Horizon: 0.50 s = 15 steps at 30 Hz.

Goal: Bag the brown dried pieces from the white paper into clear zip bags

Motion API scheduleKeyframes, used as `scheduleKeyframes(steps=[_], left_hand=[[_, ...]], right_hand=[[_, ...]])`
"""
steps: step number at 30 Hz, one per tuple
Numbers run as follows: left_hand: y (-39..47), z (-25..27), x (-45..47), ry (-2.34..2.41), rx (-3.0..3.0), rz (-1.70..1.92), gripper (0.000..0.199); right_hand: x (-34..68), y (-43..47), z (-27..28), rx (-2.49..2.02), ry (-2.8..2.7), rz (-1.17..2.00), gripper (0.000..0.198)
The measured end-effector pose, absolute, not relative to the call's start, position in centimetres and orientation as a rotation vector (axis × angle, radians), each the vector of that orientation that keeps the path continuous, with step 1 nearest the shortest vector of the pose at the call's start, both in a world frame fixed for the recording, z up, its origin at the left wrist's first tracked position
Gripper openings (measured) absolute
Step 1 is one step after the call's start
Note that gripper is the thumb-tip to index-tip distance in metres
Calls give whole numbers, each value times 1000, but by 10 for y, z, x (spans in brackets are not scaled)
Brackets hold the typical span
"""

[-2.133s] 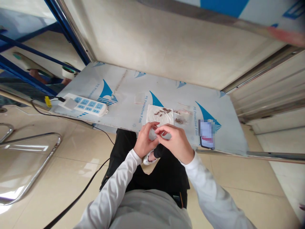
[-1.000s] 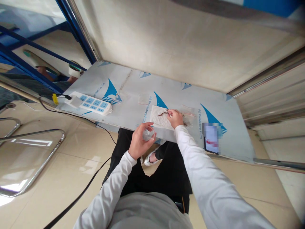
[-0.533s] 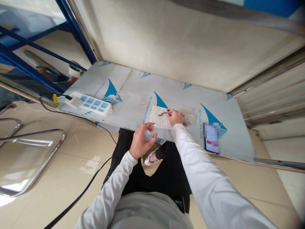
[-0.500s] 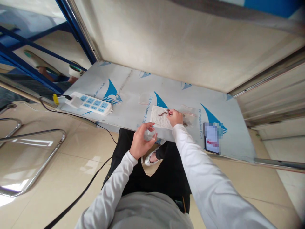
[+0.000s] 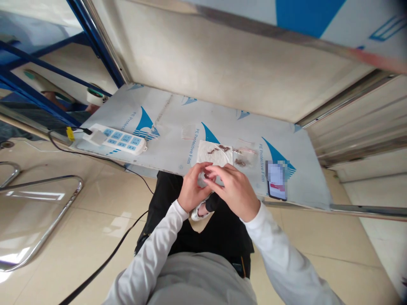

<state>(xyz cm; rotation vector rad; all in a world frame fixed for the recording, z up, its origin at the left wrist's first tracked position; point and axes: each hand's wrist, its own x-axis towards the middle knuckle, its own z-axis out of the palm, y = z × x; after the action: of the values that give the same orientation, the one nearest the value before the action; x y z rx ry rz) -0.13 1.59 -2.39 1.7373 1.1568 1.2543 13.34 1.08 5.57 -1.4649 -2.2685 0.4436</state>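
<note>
Just over the table's front edge, my left hand (image 5: 192, 190) is closed around a small clear plastic bag (image 5: 201, 182), mostly hidden by the fingers. My right hand (image 5: 237, 186) meets it at the bag's mouth, fingertips pinched together. What they pinch is hidden; a brownish spot shows between the hands. Behind them lies a white paper towel (image 5: 206, 159) with a few dark brown, shrivelled strips (image 5: 224, 148) on it. To its right is a clear bag (image 5: 249, 156) with dark brown bits (image 5: 241, 162) at its near end.
A white power strip (image 5: 119, 139) with a black cable (image 5: 66, 155) lies on the left of the film-covered table (image 5: 168, 146). Another clear bag (image 5: 188, 131) is behind the towel. A phone (image 5: 277, 182) lies at the right front edge. A metal-framed chair (image 5: 76, 199) stands left.
My right hand has left the paper towel and come back toward me, joining my left hand at the bag. The dark strips on the towel now show uncovered. The view has shifted slightly.
</note>
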Motion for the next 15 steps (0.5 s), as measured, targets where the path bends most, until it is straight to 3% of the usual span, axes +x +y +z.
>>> scheduleKeyframes(steps=[3, 5, 7, 9, 13, 15], left_hand=[[14, -20, -1, 1154, 1724, 1294, 44], [13, -18, -4, 1119, 1710, 1295, 46], [12, -16, -9, 1025, 1670, 1254, 61], [13, -14, -13, 896, 1537, 1209, 69], [14, -8, -17, 920, 1144, 1229, 28], [15, -3, -16, 1013, 1062, 1246, 24]], right_hand=[[139, 10, 57, -1418, -2314, 488, 30], [143, 9, 59, -1386, -2313, 559, 22], [148, 9, 60, -1348, -2271, 654, 8], [155, 10, 62, -1317, -2191, 749, 8], [165, 13, 67, -1295, -2081, 859, 11], [168, 12, 68, -1302, -2030, 896, 12]])
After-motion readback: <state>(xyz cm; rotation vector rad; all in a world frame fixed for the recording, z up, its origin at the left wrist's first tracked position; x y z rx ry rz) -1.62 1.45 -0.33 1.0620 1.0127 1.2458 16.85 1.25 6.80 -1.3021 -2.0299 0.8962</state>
